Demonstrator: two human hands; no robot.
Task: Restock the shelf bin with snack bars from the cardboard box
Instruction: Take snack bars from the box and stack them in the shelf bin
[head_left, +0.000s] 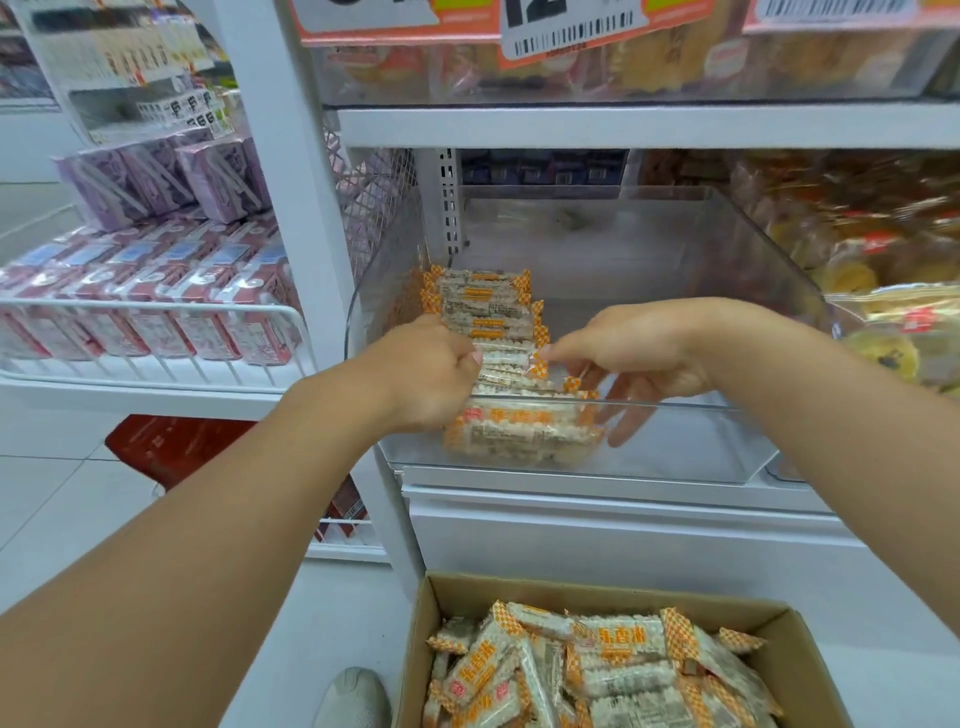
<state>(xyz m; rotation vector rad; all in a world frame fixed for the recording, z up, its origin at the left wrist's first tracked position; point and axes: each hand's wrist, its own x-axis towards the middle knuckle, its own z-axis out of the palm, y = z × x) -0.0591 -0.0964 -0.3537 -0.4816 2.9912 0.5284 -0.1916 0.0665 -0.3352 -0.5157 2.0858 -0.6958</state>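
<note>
White shelving unit (623, 127) takes up most of the view, with a clear plastic shelf bin (691, 441) on it. Cardboard box (810, 660) sits on the floor below, loaded with snack bars (618, 642). A row of bars (485, 306) lines the bin's left side. Left hand (423, 376) is curled around the front bars, right hand (644, 348) pinches a wrapper end.

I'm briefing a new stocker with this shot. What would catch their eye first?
Both hands meet over the clear bin on the shelf: the left hand grips the row of bars along the bin's left side, and the right hand pinches a bar's end. Below, at the bottom edge, an open cardboard box holds a loose heap of the same bars.
</note>
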